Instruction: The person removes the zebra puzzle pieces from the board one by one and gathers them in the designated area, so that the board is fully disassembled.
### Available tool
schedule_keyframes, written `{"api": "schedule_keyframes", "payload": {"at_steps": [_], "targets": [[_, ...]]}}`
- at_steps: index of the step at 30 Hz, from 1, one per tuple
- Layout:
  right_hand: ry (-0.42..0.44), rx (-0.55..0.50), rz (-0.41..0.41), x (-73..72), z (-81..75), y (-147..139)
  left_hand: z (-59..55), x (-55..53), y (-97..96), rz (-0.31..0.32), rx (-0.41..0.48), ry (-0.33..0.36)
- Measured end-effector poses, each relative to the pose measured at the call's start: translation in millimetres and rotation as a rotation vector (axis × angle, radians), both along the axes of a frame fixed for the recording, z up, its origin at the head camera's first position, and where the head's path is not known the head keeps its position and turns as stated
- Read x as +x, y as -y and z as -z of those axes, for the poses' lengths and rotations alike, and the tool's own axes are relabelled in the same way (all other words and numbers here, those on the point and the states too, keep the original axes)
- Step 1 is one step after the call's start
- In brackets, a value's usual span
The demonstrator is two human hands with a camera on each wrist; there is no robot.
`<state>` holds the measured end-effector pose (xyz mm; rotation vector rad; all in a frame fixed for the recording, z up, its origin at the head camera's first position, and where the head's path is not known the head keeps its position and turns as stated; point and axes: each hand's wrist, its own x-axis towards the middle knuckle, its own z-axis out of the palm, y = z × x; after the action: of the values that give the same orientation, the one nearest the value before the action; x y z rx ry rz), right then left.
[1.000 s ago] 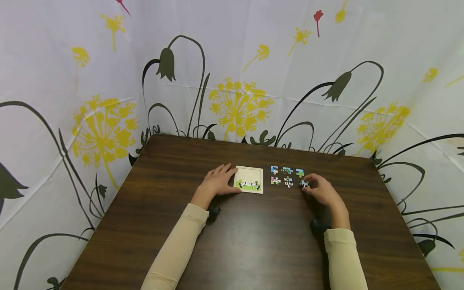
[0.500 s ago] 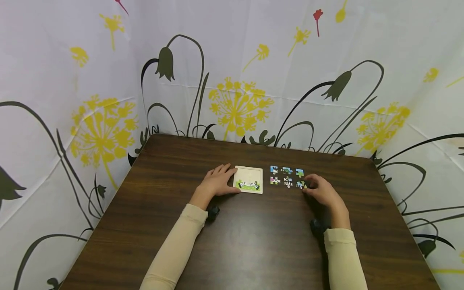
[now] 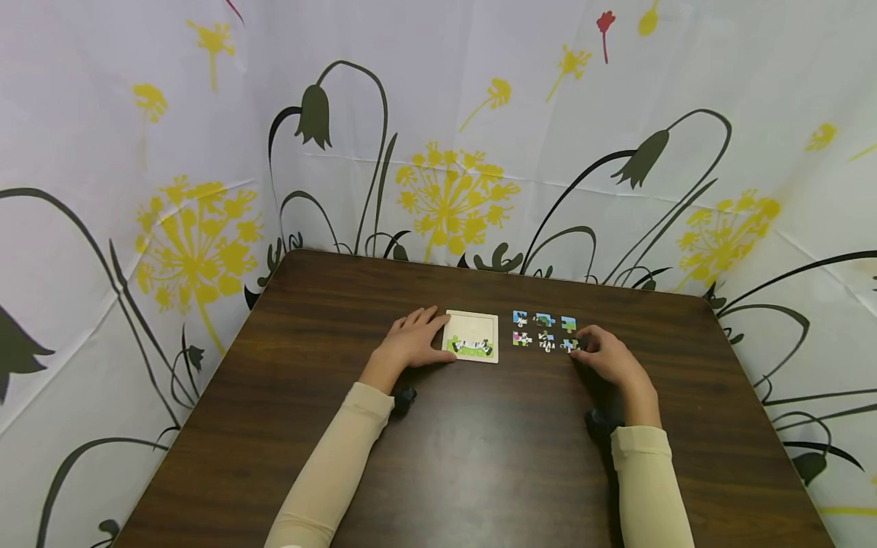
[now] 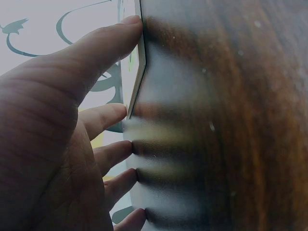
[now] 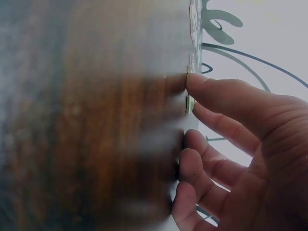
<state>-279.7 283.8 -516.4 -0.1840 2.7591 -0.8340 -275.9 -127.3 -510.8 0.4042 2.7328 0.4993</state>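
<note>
In the head view, a small pale wooden puzzle tray (image 3: 470,326) lies on the table, its lower part filled with a green and black-and-white picture. My left hand (image 3: 407,340) rests at its left side, thumb and index finger touching its edge and the other fingers spread on the tabletop. Several loose jigsaw pieces lie right of the tray in two rows. My right hand (image 3: 606,355) pinches the lower right puzzle piece (image 3: 569,345) between thumb and index finger, low at the table. The right wrist view shows this piece's green edge (image 5: 189,104) between those fingertips.
A dark wood-grain table (image 3: 466,449) carries everything. Among the other pieces are a pink-and-green puzzle piece (image 3: 521,339) and a blue-and-green puzzle piece (image 3: 569,324). A white curtain (image 3: 438,91) with printed flowers hangs behind the table.
The puzzle piece at my right hand has turned and shifted slightly left, lining up with the lower row. My left hand has stayed at the tray; the head view has shifted a little.
</note>
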Motion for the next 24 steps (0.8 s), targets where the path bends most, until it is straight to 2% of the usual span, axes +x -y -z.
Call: {"api": "schedule_keyframes", "payload": {"at_steps": [14, 20, 24], "targets": [[0.003, 0.023, 0.019, 0.5, -1.9, 1.7, 3.6, -2.7, -0.6, -0.002, 0.015, 0.043], [0.011, 0.022, 0.047, 0.4, -3.0, 2.2, 5.4, -4.6, 0.0, -0.001, 0.012, 0.048], [0.014, 0.013, 0.058, 0.8, -3.7, 3.1, 2.7, -2.8, -0.7, -0.002, 0.006, 0.033]]}}
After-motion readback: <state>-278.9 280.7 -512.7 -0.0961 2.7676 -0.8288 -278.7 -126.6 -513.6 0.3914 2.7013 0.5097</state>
